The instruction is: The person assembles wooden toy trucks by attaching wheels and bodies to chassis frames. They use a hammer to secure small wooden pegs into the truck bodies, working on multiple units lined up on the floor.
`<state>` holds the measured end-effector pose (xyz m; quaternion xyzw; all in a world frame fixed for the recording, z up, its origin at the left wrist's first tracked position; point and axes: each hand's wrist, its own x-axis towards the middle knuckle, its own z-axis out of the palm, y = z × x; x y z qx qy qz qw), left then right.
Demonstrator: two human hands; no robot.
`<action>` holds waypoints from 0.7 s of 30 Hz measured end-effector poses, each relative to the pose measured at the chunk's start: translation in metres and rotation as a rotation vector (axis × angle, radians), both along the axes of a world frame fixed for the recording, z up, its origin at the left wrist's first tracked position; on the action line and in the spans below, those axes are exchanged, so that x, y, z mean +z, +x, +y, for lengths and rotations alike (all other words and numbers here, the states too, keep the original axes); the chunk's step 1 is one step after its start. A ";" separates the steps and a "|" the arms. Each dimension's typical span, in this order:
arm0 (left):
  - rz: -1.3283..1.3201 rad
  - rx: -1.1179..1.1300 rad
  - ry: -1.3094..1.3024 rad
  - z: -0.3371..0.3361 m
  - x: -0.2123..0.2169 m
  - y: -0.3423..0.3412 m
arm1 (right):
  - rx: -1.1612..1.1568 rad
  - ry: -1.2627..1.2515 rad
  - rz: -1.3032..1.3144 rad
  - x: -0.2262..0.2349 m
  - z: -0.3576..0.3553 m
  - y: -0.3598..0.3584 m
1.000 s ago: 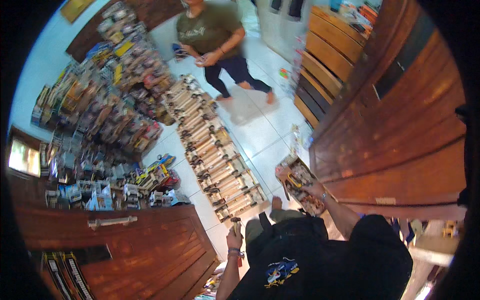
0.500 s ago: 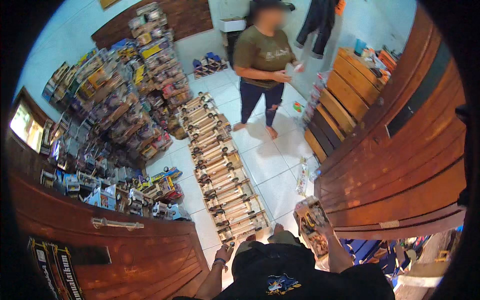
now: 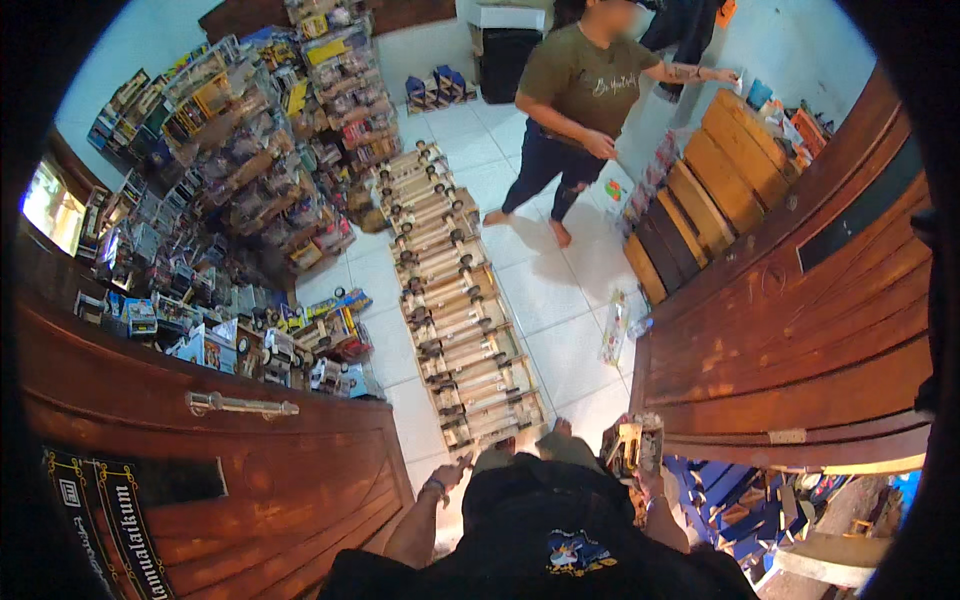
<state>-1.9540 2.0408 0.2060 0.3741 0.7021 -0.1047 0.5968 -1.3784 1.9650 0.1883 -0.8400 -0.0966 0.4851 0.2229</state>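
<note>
My right hand (image 3: 650,488) grips the near end of a narrow open box (image 3: 650,440) at my right side. Inside it lie a yellow-and-black hand tool (image 3: 625,445) and other small items that I cannot make out. My left hand (image 3: 443,478) is low at my left side, fingers apart, and I see nothing in it. Between and ahead of my hands, a long row of wooden toy-vehicle chassis (image 3: 470,345) with black wheels lies on the white tiled floor (image 3: 550,290).
Left, toy trucks (image 3: 215,345) and wrapped toys (image 3: 240,150) are piled high. A co-worker (image 3: 590,100) stands beyond the row, one arm stretched toward wooden drawers (image 3: 735,150). Brown wooden doors (image 3: 270,490) flank me. Blue pieces (image 3: 720,490) lie behind the right door (image 3: 780,370).
The box in my right hand has swung closer to my body and turned. My left hand has risen slightly. The co-worker has moved right and stretched an arm toward the drawer top.
</note>
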 end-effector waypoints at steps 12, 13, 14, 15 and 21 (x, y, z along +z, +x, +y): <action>-0.320 -0.166 0.186 -0.017 -0.031 -0.005 | -0.193 -0.150 0.074 0.019 -0.037 -0.053; -0.338 -0.161 0.160 -0.019 -0.033 -0.007 | -0.207 -0.133 0.077 0.020 -0.039 -0.055; -0.346 -0.161 0.125 -0.019 -0.034 -0.010 | -0.213 -0.102 0.095 0.019 -0.041 -0.057; -0.346 -0.155 0.100 -0.019 -0.036 -0.013 | -0.232 -0.095 0.089 0.017 -0.043 -0.058; -0.326 0.102 -0.134 -0.019 -0.064 -0.029 | -0.316 0.054 0.010 -0.008 -0.068 -0.062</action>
